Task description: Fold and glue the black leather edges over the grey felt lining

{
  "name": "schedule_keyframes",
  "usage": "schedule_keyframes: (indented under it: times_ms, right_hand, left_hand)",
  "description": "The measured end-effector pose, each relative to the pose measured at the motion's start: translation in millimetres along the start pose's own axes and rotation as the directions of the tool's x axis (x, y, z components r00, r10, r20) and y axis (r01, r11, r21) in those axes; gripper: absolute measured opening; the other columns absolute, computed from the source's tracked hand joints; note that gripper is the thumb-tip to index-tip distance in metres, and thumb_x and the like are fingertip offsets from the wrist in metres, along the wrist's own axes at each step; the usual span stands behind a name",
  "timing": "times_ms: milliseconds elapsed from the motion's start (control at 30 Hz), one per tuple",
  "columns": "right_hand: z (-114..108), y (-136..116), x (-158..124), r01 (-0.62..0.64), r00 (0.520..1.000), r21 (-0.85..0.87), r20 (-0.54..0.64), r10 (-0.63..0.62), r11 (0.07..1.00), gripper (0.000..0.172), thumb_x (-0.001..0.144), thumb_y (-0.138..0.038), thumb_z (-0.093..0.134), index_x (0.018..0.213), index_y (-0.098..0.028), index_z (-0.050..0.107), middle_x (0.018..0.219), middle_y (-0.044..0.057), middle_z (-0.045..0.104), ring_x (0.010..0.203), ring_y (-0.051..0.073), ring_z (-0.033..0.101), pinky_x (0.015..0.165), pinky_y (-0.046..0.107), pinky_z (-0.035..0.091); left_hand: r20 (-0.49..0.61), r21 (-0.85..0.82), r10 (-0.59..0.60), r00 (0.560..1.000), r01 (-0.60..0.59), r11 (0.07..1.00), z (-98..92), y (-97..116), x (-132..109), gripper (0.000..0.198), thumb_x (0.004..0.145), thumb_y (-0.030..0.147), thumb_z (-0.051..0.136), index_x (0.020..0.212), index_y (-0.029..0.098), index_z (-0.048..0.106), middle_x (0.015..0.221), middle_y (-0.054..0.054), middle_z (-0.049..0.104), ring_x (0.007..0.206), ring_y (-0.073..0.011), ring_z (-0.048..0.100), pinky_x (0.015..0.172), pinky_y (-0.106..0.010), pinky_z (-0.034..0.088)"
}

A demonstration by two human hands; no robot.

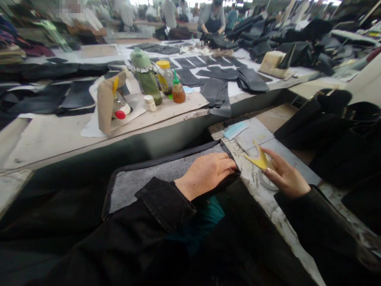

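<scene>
A long black-edged piece with a grey fuzzy inner face (154,169) lies tilted in front of me. Across its right end is my left hand (206,172), its fingers curled together over the black edge near the corner. To the right, over the narrow bench, my right hand (285,172) pinches a small yellow forked piece (259,159) between thumb and fingers. Just below that piece a grey ring, perhaps a tape roll (267,182), lies on the bench, partly hidden by my right hand.
A blue mask (235,130) lies on the stained bench (253,131). Behind, a long table (59,139) holds a green bottle (145,77), an orange-filled bottle (178,93), jars and black leather pieces (216,93). Black bags (315,115) stand at right; people work farther back.
</scene>
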State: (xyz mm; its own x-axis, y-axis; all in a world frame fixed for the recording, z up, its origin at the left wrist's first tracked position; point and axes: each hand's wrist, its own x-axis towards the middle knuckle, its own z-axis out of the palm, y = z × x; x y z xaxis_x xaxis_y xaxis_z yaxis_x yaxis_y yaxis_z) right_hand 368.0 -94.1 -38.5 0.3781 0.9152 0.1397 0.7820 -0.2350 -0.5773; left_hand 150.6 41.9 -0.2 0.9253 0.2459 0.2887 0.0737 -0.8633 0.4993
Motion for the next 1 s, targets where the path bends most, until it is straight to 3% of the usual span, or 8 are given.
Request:
schedule_keyframes:
  times_ms: [67, 167, 367, 833, 1000]
  right_hand:
    - [2.4, -3.5, -15.1, 0.071, 0.996, -0.002, 0.053, -0.071, 0.997, 0.074, 0.074, -0.061, 0.044, 0.132, -0.018, 0.033, 0.117, 0.01, 0.051, 0.099, 0.026, 0.053, 0.082, 0.035, 0.043]
    - [9.7, -7.1, -33.7, 0.157, 0.984, -0.049, 0.097, -0.151, 0.986, 0.071, 0.074, -0.057, 0.048, 0.132, -0.019, 0.033, 0.124, 0.008, 0.047, 0.11, 0.025, 0.048, 0.087, 0.034, 0.042]
    - [12.6, -23.5, -40.3, 0.201, 0.971, -0.155, 0.16, -0.176, 0.967, 0.073, 0.073, -0.058, 0.05, 0.134, -0.023, 0.03, 0.117, 0.007, 0.053, 0.098, 0.023, 0.056, 0.077, 0.032, 0.049]
    - [17.7, -48.6, -40.3, 0.228, 0.974, -0.215, 0.059, -0.22, 0.95, 0.067, 0.078, -0.054, 0.047, 0.132, -0.016, 0.034, 0.115, 0.012, 0.054, 0.098, 0.024, 0.056, 0.071, 0.032, 0.051]
    - [16.6, -50.0, -35.5, 0.26, 0.966, -0.214, 0.069, -0.251, 0.942, 0.067, 0.079, -0.056, 0.045, 0.133, -0.019, 0.032, 0.109, 0.01, 0.057, 0.091, 0.022, 0.059, 0.067, 0.03, 0.052]
  left_hand:
    - [-0.008, -0.022, 0.011, 1.0, -0.011, 1.0, 0.3, -0.7, -0.2, 0.021, 0.086, 0.024, 0.042, 0.096, 0.019, 0.06, 0.093, -0.002, 0.061, 0.085, -0.0138, 0.054, 0.075, -0.024, 0.042]
    - [-0.003, -0.023, 0.012, 1.0, -0.012, 1.0, 1.1, -2.0, -0.3, 0.021, 0.086, 0.024, 0.042, 0.095, 0.017, 0.06, 0.093, -0.003, 0.061, 0.087, -0.0143, 0.054, 0.078, -0.024, 0.041]
    - [-0.005, -0.078, -0.005, 1.0, 0.005, 0.997, 1.3, -3.9, 0.1, 0.021, 0.085, 0.022, 0.042, 0.094, 0.018, 0.061, 0.092, -0.003, 0.062, 0.086, -0.0147, 0.055, 0.079, -0.026, 0.041]
    - [-0.01, -0.108, -0.013, 1.0, 0.011, 0.994, 1.9, -5.2, -0.8, 0.02, 0.084, 0.018, 0.044, 0.095, 0.016, 0.061, 0.094, -0.003, 0.062, 0.088, -0.0145, 0.055, 0.081, -0.026, 0.042]
    - [-0.021, -0.095, -0.015, 1.0, 0.013, 0.995, 3.5, -5.2, -1.3, 0.021, 0.085, 0.017, 0.044, 0.096, 0.015, 0.061, 0.095, -0.004, 0.061, 0.089, -0.0142, 0.054, 0.082, -0.025, 0.041]
